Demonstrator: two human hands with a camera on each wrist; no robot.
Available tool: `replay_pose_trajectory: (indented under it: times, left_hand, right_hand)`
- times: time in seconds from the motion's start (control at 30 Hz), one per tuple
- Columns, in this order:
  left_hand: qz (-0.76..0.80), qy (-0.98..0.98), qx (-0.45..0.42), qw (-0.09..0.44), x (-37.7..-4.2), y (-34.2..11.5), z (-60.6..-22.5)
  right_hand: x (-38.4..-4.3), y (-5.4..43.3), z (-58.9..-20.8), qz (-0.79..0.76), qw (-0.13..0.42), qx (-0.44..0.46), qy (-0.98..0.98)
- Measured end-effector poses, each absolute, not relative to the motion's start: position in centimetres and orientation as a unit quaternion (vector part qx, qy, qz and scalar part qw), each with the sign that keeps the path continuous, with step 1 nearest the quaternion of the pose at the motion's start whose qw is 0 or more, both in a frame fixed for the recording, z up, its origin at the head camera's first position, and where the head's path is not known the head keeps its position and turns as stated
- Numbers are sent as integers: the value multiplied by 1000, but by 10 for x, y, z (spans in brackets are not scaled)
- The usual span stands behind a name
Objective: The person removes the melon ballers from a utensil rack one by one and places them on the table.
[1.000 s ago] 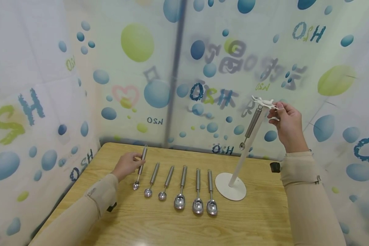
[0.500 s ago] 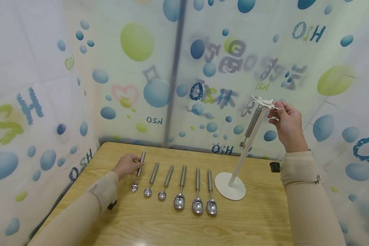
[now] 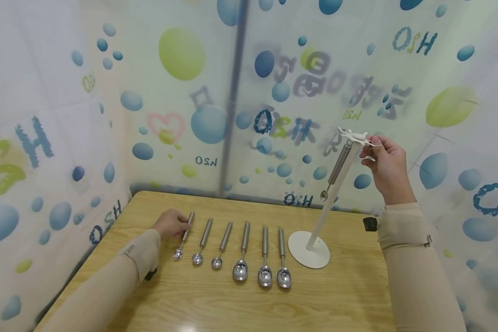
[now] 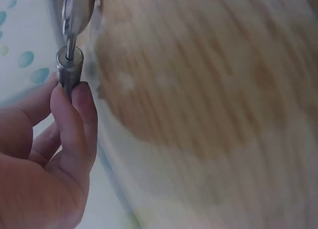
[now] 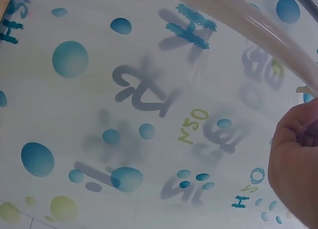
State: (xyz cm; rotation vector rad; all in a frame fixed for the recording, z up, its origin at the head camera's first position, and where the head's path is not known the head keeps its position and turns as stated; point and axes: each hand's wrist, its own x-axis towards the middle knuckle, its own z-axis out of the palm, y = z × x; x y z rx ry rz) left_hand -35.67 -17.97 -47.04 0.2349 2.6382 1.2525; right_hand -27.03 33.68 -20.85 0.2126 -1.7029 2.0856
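Observation:
My left hand (image 3: 171, 223) pinches the metal handle of a small scoop (image 3: 177, 254) at the left end of a row on the table. In the left wrist view, thumb and fingers close around this scoop's handle (image 4: 69, 72). My right hand (image 3: 388, 166) pinches an arm of the white hook top (image 3: 352, 135) on an upright stand (image 3: 328, 210). From a hook on the stand's left side hangs another small scoop (image 3: 340, 163), bowl downward. The right wrist view catches part of my right hand (image 5: 298, 159) beside the stand's pole (image 5: 248, 25); its fingertips are hidden there.
Several metal scoops lie in a row, handles pointing away: two small ones (image 3: 197, 258) on the left, larger ones (image 3: 240, 270) on the right. The stand's round white base (image 3: 309, 260) rests right of them. A patterned curtain (image 3: 178, 115) encloses the wooden table (image 3: 216, 309).
My left hand has brought the pinched scoop lower and slightly leftward, its handle end dropping toward the table. My right hand stays on the hook top. The head view has shifted slightly.

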Motion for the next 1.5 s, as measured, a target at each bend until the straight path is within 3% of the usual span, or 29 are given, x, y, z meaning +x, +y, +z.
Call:
replay_pose_trajectory:
  times: [1.5]
  left_hand:
    - [472, 868, 37, 149, -360, -183, -471]
  right_hand:
    - [-271, 338, -208, 754, 220, 79, -614]
